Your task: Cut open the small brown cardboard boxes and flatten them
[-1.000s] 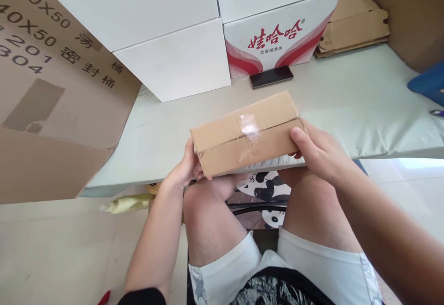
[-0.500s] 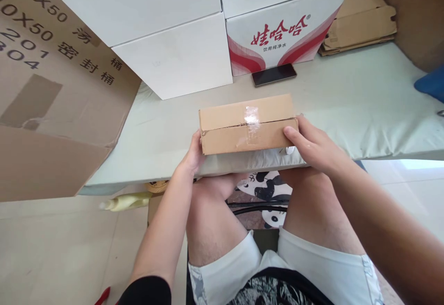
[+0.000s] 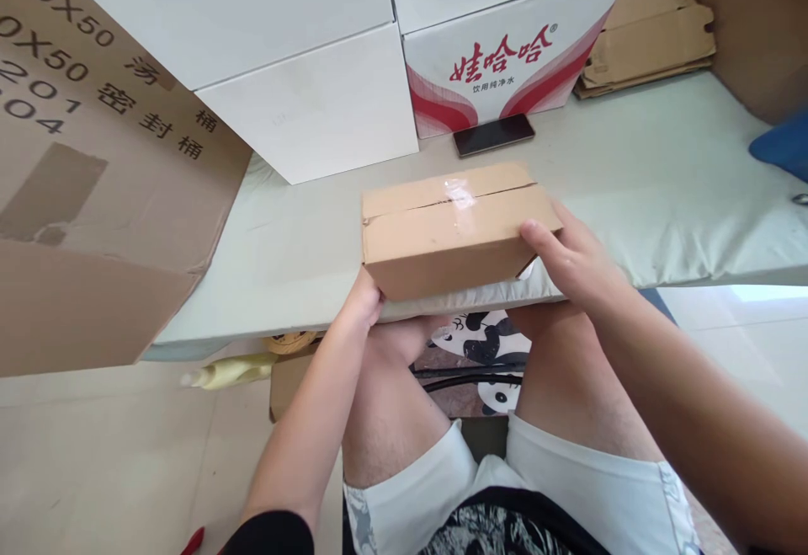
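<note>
A small brown cardboard box [image 3: 429, 239] is held between my two hands above the front edge of the pale green covered surface. Clear tape crosses the seam on its top, and its near side shows below. My left hand [image 3: 366, 296] grips the lower left corner, with most of its fingers hidden under and behind the box. My right hand [image 3: 571, 252] is closed on the right end, its thumb lying on the top near the corner. A small white thing, partly covered by the box, shows by its lower right corner; I cannot make out what it is.
White cartons [image 3: 309, 109] stand stacked at the back, one with red lettering [image 3: 505, 58]. A black phone [image 3: 493, 135] lies before them. A large cardboard carton [image 3: 114, 201] is at left, flattened cardboard [image 3: 650, 45] at back right. A pale yellow bottle [image 3: 236, 371] is below the edge.
My hands have tilted the cardboard box, so more of its top and its near side now show. My left hand has shifted lower and slightly right along with it.
</note>
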Demonstrator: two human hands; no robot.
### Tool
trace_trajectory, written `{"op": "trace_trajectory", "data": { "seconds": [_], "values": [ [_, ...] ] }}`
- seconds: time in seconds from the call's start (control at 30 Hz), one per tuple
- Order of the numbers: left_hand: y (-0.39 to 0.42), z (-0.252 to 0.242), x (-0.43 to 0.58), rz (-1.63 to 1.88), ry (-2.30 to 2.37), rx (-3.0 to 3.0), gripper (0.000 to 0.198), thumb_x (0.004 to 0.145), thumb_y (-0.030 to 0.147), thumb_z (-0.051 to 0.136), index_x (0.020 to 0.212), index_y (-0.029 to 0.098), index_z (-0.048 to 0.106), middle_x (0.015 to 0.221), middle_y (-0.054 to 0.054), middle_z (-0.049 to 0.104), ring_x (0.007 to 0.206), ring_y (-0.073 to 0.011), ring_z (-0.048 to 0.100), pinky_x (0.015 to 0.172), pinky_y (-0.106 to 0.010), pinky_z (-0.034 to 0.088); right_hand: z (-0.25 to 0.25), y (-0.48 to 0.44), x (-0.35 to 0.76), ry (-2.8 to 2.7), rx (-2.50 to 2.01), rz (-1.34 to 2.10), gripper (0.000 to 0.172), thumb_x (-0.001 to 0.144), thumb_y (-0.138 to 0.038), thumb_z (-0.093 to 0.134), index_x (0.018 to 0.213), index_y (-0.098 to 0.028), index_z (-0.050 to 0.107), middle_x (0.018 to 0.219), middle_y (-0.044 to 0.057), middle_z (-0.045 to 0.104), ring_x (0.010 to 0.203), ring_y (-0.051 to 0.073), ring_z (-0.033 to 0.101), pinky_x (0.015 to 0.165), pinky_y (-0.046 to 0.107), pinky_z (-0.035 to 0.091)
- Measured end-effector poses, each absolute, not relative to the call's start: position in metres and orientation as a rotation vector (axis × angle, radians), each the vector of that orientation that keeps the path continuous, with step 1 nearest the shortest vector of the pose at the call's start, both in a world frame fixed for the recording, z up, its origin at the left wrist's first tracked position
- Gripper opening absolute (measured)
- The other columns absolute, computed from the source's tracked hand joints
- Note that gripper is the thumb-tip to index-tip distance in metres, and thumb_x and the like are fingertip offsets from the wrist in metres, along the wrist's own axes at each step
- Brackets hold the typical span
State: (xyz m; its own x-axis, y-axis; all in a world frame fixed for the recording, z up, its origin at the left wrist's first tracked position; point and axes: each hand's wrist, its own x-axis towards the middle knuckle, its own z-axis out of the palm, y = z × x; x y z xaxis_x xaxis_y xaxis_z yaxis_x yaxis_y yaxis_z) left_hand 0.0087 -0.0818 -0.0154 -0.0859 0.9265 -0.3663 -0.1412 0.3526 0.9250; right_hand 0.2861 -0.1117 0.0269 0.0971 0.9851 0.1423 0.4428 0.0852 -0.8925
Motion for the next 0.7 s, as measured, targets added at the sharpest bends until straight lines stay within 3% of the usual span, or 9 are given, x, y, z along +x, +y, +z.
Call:
{"op": "trace_trajectory", "data": {
  "seconds": [0.13,0.23,0.37,0.47,0.53,0.6,0.7],
  "values": [
    [-0.102,-0.020,0.005,0.943,1.303,0.774,0.038,0.087,0.055,0.071,0.108,0.022,0.071,0.107,-0.010,0.079,0.112,-0.0319,0.069,0.087,-0.044,0.060,0.028,-0.096,0.289,-1.425,-1.597,0.724,0.052,0.093,-0.072,0.050,0.113,-0.029,0.071,0.108,0.009,0.077,0.106,0.036,0.070,0.091,0.055,0.059],
    [-0.119,-0.017,0.008,0.993,1.261,0.717,0.036,0.088,0.053,0.071,0.105,0.021,0.069,0.105,-0.010,0.079,0.112,-0.0294,0.070,0.089,-0.041,0.061,0.030,-0.085,0.289,-1.435,-1.642,0.694,0.052,0.094,-0.073,0.047,0.103,-0.027,0.071,0.101,0.009,0.075,0.104,0.035,0.070,0.091,0.054,0.058],
    [-0.138,-0.012,0.023,1.191,1.197,0.589,0.034,0.082,0.038,0.083,0.107,0.024,0.064,0.108,-0.004,0.077,0.106,-0.0205,0.071,0.091,-0.034,0.060,0.027,-0.074,0.285,-1.373,-1.518,0.699,0.050,0.096,-0.065,0.051,0.130,-0.031,0.063,0.128,0.008,0.070,0.116,0.033,0.067,0.097,0.053,0.058],
    [-0.149,-0.017,0.042,1.232,1.109,0.532,0.050,0.074,0.030,0.091,0.114,0.028,0.061,0.113,0.000,0.075,0.103,-0.0152,0.072,0.096,-0.031,0.057,0.021,-0.069,0.279,-1.361,-1.417,0.709,0.065,0.095,-0.058,0.056,0.154,-0.034,0.042,0.149,0.008,0.059,0.128,0.031,0.063,0.106,0.052,0.056],
    [-0.155,-0.023,0.054,1.126,1.089,0.489,0.052,0.070,0.033,0.094,0.111,0.027,0.061,0.109,0.000,0.074,0.098,-0.0149,0.073,0.093,-0.029,0.057,0.018,-0.068,0.275,-1.408,-1.388,0.744,0.073,0.094,-0.056,0.059,0.160,-0.034,0.035,0.160,0.007,0.049,0.136,0.031,0.059,0.111,0.052,0.052],
    [-0.158,-0.026,0.060,0.983,1.138,0.461,0.045,0.071,0.032,0.092,0.103,0.023,0.062,0.104,-0.002,0.075,0.092,-0.0161,0.076,0.085,-0.027,0.057,0.017,-0.068,0.271,-1.453,-1.381,0.820,0.072,0.093,-0.056,0.060,0.158,-0.034,0.039,0.163,0.005,0.045,0.139,0.032,0.057,0.114,0.053,0.050],
    [-0.153,-0.018,0.052,0.723,1.304,0.556,0.019,0.085,0.029,0.075,0.096,0.018,0.064,0.097,-0.005,0.078,0.079,-0.0156,0.076,0.071,-0.024,0.055,0.018,-0.071,0.270,-1.417,-1.392,0.964,0.066,0.092,-0.054,0.063,0.153,-0.033,0.047,0.162,0.004,0.048,0.141,0.032,0.055,0.116,0.053,0.048]
  ]
}}
